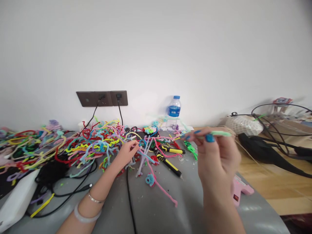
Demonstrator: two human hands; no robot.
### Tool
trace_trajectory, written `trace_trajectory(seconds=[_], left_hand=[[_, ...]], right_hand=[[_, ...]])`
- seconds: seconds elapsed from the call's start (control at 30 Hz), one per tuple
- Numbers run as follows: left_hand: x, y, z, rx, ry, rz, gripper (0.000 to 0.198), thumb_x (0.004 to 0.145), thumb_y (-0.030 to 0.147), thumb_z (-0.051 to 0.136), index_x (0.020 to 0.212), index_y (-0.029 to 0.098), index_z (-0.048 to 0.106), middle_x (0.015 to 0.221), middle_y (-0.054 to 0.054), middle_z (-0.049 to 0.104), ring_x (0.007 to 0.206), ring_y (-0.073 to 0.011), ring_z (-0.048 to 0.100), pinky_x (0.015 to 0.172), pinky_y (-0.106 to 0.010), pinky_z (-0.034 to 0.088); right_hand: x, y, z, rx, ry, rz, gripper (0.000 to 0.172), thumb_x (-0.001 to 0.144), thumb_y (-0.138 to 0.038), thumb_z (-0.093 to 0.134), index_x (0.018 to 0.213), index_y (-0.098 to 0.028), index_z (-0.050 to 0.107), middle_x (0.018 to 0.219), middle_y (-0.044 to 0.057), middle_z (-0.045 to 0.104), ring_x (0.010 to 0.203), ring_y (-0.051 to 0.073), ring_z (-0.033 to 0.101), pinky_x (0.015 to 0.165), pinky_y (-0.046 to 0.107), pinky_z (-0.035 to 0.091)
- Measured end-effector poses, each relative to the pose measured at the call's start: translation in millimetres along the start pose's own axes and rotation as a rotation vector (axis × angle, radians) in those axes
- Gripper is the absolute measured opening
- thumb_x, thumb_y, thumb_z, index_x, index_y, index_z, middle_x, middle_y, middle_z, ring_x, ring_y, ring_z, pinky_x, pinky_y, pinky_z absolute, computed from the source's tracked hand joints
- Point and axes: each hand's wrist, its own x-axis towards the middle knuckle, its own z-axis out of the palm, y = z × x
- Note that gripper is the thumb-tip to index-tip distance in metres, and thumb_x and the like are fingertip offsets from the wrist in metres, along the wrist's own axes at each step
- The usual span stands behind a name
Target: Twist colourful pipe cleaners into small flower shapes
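Note:
My right hand (216,152), raised over the right side of the table, pinches a light green pipe cleaner (220,133) between thumb and fingers. The part of it beyond the fingertips is blurred. My left hand (129,152) is at the edge of a tangled pile of coloured pipe cleaners (95,143), its fingers drawn together. What lies between those fingertips is too small to make out. Beside them a long pink pipe cleaner (159,185) runs toward the front of the table, next to a small blue coiled piece (149,179).
Yellow-and-black handled pliers (170,165) lie mid-table. A water bottle (174,110) stands by the wall. A pink glue gun (240,191) is partly behind my right wrist. Black cables (129,198) cross the grey table (109,214); a white device (19,198) lies at left.

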Motion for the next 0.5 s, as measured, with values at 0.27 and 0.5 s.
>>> trace_trajectory(seconds=[0.27, 0.5], left_hand=[[3, -3, -4.5, -0.424, 0.136, -0.309, 0.026, 0.083, 0.04, 0.057, 0.095, 0.018, 0.055, 0.071, -0.002, 0.071, 0.043, -0.0117, 0.056, 0.043, -0.023, 0.04], [0, 10, -2.5, -0.718, 0.185, -0.344, 0.07, 0.088, 0.039, 0.059, 0.148, 0.021, 0.026, 0.101, -0.012, 0.076, 0.071, -0.0172, 0.073, 0.064, -0.028, 0.056]], right_hand=[[-11, 23, -2, 0.168, 0.122, 0.056, 0.016, 0.093, -0.028, 0.054, 0.08, -0.021, 0.06, 0.075, 0.0, 0.052, 0.068, 0.014, 0.054, 0.065, 0.03, 0.044], [-14, 26, -6, 0.419, 0.278, 0.263, 0.017, 0.088, -0.022, 0.057, 0.073, -0.02, 0.05, 0.052, -0.008, 0.031, 0.048, 0.009, 0.027, 0.048, 0.021, 0.023]])
